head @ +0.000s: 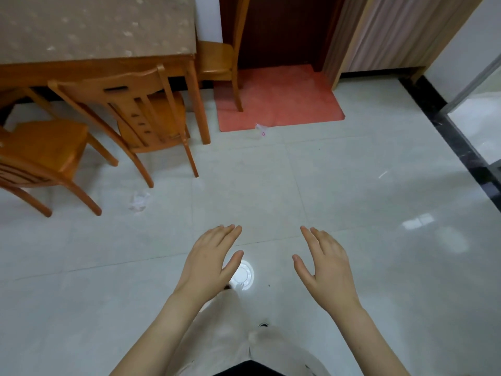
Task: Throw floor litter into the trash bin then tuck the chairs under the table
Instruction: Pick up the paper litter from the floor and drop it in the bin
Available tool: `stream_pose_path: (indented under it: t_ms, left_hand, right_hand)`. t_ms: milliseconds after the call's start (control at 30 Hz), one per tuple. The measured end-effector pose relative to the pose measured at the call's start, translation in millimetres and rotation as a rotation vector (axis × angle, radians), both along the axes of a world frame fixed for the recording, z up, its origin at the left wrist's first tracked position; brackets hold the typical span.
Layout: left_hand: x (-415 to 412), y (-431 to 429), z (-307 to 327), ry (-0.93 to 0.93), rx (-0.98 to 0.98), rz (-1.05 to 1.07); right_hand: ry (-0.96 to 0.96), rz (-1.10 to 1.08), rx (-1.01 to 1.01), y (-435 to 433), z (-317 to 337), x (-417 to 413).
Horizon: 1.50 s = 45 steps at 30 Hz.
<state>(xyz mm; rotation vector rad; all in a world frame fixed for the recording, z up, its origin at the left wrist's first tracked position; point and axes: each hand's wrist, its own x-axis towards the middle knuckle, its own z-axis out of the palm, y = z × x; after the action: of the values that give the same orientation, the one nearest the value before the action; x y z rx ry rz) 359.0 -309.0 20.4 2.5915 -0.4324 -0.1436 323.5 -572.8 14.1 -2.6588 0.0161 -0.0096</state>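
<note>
My left hand (210, 260) and my right hand (324, 263) hover side by side over the pale tiled floor, fingers straight, holding nothing. A crumpled clear wrapper (138, 201) lies on the floor to the left, near a chair's legs. A second small piece of clear litter (261, 129) sits at the front edge of the red mat (298, 104). Two wooden chairs, one (135, 109) part-way under the table (95, 36) and one (40, 150) pulled out at the far left, stand by it. No trash bin is in view.
A third wooden chair (221, 58) stands at the table's right end, one leg on the red mat. A dark door is behind the mat. A black floor border (444, 126) runs along the right. A round ceiling-light reflection (242, 275) shines by my left thumb.
</note>
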Motion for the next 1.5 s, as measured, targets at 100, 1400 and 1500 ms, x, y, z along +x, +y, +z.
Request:
stream_pose_path:
  t_ms: [100,1400,1500]
  left_hand:
    - [54.8,-11.4,-13.4,0.006,0.035,0.003]
    - [905.6,-165.1,-86.9,0.059,0.144,0.233]
    - [952.7,-166.6,-149.3,0.121,0.146,0.207]
  right_hand:
    - [0.000,0.050,-0.031,-13.2,-15.5,59.2]
    - [0.058,0.345,-0.093,-165.8,-71.7,1014.6]
    - [0.124,0.332,-0.050,-154.9,-139.9,1063.3]
